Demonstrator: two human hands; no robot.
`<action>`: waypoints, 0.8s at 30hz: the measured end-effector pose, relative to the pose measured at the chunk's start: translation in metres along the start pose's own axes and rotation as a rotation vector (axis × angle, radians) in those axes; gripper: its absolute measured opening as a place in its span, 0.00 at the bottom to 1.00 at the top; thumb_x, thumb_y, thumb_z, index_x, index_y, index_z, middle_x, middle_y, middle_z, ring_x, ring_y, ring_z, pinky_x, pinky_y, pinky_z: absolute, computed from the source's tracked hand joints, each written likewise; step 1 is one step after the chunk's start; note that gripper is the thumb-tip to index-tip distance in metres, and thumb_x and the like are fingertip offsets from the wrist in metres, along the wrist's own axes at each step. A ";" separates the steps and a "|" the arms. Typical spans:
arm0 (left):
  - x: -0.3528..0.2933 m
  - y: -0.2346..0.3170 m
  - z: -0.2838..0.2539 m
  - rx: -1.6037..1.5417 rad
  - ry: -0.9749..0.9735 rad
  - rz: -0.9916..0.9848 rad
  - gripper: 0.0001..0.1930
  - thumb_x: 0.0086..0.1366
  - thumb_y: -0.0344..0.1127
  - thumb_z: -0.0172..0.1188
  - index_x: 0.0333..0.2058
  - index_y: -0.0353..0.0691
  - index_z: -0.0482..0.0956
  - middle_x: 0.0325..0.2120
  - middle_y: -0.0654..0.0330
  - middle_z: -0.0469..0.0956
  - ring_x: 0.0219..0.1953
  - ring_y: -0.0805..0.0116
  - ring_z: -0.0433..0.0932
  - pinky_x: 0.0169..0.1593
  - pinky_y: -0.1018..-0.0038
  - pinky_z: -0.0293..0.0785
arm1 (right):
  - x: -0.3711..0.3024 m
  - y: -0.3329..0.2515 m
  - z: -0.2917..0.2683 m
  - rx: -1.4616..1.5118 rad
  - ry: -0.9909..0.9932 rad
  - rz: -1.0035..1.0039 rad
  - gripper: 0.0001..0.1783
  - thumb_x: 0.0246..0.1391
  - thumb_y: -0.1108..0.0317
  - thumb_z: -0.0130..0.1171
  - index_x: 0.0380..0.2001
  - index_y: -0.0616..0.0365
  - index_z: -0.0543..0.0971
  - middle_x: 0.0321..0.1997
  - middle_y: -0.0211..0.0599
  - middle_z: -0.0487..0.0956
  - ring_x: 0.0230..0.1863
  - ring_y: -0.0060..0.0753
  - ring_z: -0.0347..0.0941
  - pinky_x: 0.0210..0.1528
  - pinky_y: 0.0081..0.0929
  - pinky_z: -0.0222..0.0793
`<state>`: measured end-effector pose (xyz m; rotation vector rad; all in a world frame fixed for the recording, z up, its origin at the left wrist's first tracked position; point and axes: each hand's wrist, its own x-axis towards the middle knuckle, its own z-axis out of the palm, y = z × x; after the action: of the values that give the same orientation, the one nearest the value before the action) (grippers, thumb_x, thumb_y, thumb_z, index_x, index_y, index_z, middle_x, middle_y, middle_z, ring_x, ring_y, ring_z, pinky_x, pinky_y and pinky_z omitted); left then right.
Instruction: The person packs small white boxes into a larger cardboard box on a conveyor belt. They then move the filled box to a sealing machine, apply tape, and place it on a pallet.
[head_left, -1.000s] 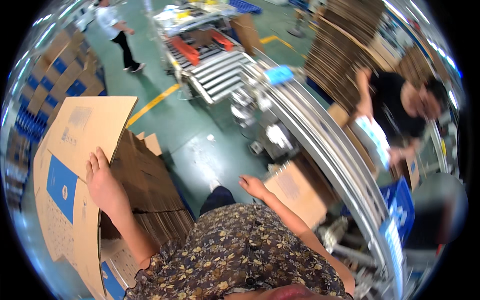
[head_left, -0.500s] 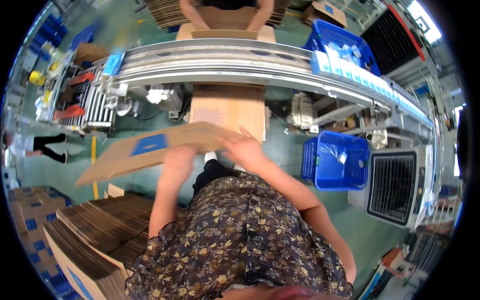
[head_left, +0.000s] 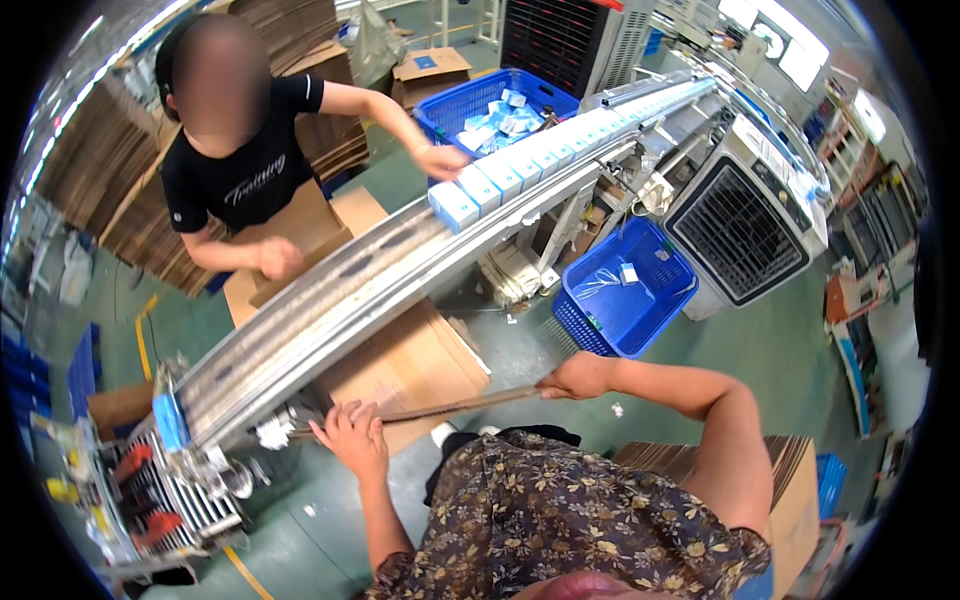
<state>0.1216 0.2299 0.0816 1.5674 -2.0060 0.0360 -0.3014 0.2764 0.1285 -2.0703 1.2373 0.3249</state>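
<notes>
A folded brown cardboard carton (head_left: 462, 404) is held in front of my body, seen almost edge-on as a thin strip. My right hand (head_left: 578, 375) is closed around its right end. My left hand (head_left: 355, 440) lies near the other end with its fingers spread, touching the cardboard without wrapping round it. Just beyond, a larger brown cardboard piece (head_left: 400, 365) sits low beside the conveyor (head_left: 310, 300), partly under it. The face of the folded carton is hidden from this angle.
A row of small white-and-blue boxes (head_left: 500, 180) stands on the conveyor. Across it, a co-worker's hand (head_left: 440, 162) reaches toward them. Blue baskets (head_left: 630, 290) stand on both sides, with an air cooler (head_left: 745, 230) at right. Stacked flat cardboard (head_left: 790, 500) is behind me at right.
My view has turned to the right. The folded carton has swung from flat at my left to edge-on before me. My right hand now grips its end; my left hand's fingers have spread.
</notes>
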 end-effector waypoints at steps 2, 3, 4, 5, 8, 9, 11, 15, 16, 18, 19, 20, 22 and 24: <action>0.008 -0.012 0.006 -0.037 0.008 -0.007 0.12 0.65 0.46 0.55 0.39 0.54 0.87 0.49 0.65 0.77 0.60 0.55 0.67 0.71 0.39 0.36 | 0.015 0.003 0.002 0.147 -0.152 -0.046 0.32 0.67 0.39 0.43 0.63 0.48 0.71 0.47 0.50 0.81 0.51 0.51 0.77 0.46 0.44 0.75; 0.010 -0.018 0.007 -0.065 0.008 -0.007 0.12 0.65 0.44 0.55 0.40 0.54 0.87 0.51 0.66 0.76 0.61 0.55 0.65 0.71 0.39 0.36 | 0.023 0.010 0.004 0.211 -0.240 -0.072 0.35 0.66 0.37 0.44 0.66 0.48 0.69 0.49 0.50 0.81 0.55 0.50 0.76 0.48 0.42 0.75; 0.012 -0.022 0.010 -0.086 -0.042 0.032 0.14 0.63 0.41 0.56 0.44 0.56 0.86 0.57 0.64 0.73 0.65 0.53 0.62 0.71 0.39 0.34 | 0.030 0.024 0.008 0.353 -0.366 -0.047 0.45 0.60 0.32 0.52 0.72 0.47 0.60 0.59 0.49 0.77 0.62 0.48 0.70 0.50 0.38 0.76; 0.012 -0.026 0.010 -0.121 -0.055 0.037 0.15 0.62 0.41 0.56 0.47 0.56 0.85 0.58 0.63 0.72 0.65 0.52 0.61 0.71 0.39 0.33 | 0.031 0.031 0.006 0.418 -0.404 -0.028 0.46 0.60 0.32 0.51 0.72 0.48 0.58 0.60 0.51 0.75 0.61 0.47 0.71 0.50 0.38 0.75; 0.003 -0.041 -0.002 -0.163 -0.079 0.015 0.23 0.58 0.39 0.57 0.55 0.55 0.81 0.65 0.58 0.67 0.69 0.48 0.57 0.70 0.39 0.32 | 0.060 0.036 -0.010 0.562 -0.507 -0.055 0.53 0.57 0.32 0.57 0.75 0.51 0.50 0.58 0.55 0.74 0.55 0.45 0.75 0.44 0.36 0.75; 0.003 -0.044 0.000 -0.172 -0.076 0.021 0.24 0.57 0.38 0.56 0.55 0.55 0.81 0.65 0.57 0.66 0.69 0.47 0.57 0.70 0.39 0.31 | 0.059 0.036 -0.015 0.561 -0.499 -0.044 0.53 0.57 0.33 0.58 0.74 0.52 0.51 0.56 0.54 0.75 0.52 0.44 0.76 0.42 0.35 0.75; -0.002 -0.048 -0.003 -0.161 -0.077 0.030 0.25 0.55 0.36 0.55 0.55 0.54 0.81 0.65 0.56 0.66 0.69 0.46 0.57 0.70 0.39 0.31 | 0.064 0.036 -0.023 0.566 -0.490 -0.050 0.53 0.56 0.36 0.60 0.73 0.54 0.53 0.52 0.51 0.76 0.45 0.42 0.77 0.38 0.34 0.74; 0.010 -0.046 -0.004 -0.241 -0.125 0.073 0.31 0.47 0.33 0.53 0.54 0.53 0.81 0.65 0.55 0.66 0.70 0.44 0.54 0.70 0.38 0.29 | 0.049 0.027 -0.036 0.279 -0.163 -0.025 0.34 0.60 0.46 0.57 0.63 0.55 0.69 0.36 0.49 0.80 0.38 0.44 0.79 0.37 0.39 0.76; 0.016 -0.044 -0.005 -0.263 -0.128 0.088 0.32 0.44 0.33 0.52 0.53 0.52 0.82 0.65 0.55 0.66 0.71 0.42 0.53 0.70 0.38 0.28 | 0.058 0.036 -0.033 0.069 0.007 -0.109 0.30 0.60 0.51 0.55 0.60 0.56 0.71 0.35 0.51 0.80 0.38 0.49 0.79 0.39 0.43 0.75; 0.037 -0.035 -0.011 -0.324 -0.185 0.158 0.31 0.44 0.34 0.51 0.52 0.52 0.83 0.66 0.54 0.65 0.71 0.42 0.53 0.70 0.37 0.28 | 0.072 0.034 -0.055 -0.174 0.132 -0.037 0.24 0.58 0.58 0.52 0.56 0.56 0.73 0.36 0.53 0.81 0.38 0.57 0.78 0.41 0.49 0.73; 0.050 -0.030 -0.016 -0.354 -0.214 0.184 0.31 0.44 0.34 0.51 0.51 0.52 0.83 0.66 0.54 0.65 0.71 0.41 0.52 0.70 0.37 0.28 | 0.077 0.021 -0.089 -0.208 0.082 0.111 0.24 0.57 0.59 0.52 0.55 0.55 0.73 0.38 0.53 0.81 0.39 0.60 0.77 0.42 0.52 0.73; 0.065 -0.026 -0.020 -0.419 -0.253 0.224 0.32 0.43 0.34 0.52 0.52 0.53 0.83 0.67 0.52 0.63 0.71 0.41 0.51 0.70 0.37 0.29 | 0.081 0.027 -0.106 -0.169 0.232 0.160 0.23 0.56 0.60 0.52 0.54 0.58 0.73 0.37 0.54 0.82 0.38 0.60 0.78 0.41 0.52 0.73; 0.099 -0.009 -0.023 -0.503 -0.378 0.352 0.36 0.41 0.31 0.53 0.56 0.52 0.80 0.70 0.47 0.56 0.74 0.40 0.45 0.70 0.37 0.31 | 0.092 0.031 -0.124 -0.065 0.412 0.243 0.23 0.56 0.62 0.51 0.51 0.64 0.74 0.35 0.53 0.82 0.36 0.59 0.78 0.39 0.51 0.74; 0.121 0.018 -0.006 -0.508 -0.519 0.474 0.41 0.41 0.29 0.54 0.61 0.52 0.74 0.72 0.46 0.51 0.74 0.39 0.42 0.71 0.38 0.32 | 0.108 0.014 -0.130 0.056 0.469 0.311 0.23 0.55 0.63 0.50 0.49 0.70 0.73 0.33 0.53 0.82 0.35 0.59 0.79 0.36 0.49 0.75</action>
<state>0.0916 0.1311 0.1483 0.8092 -2.4793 -0.7015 -0.2744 0.1118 0.1601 -1.9644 1.8316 -0.0672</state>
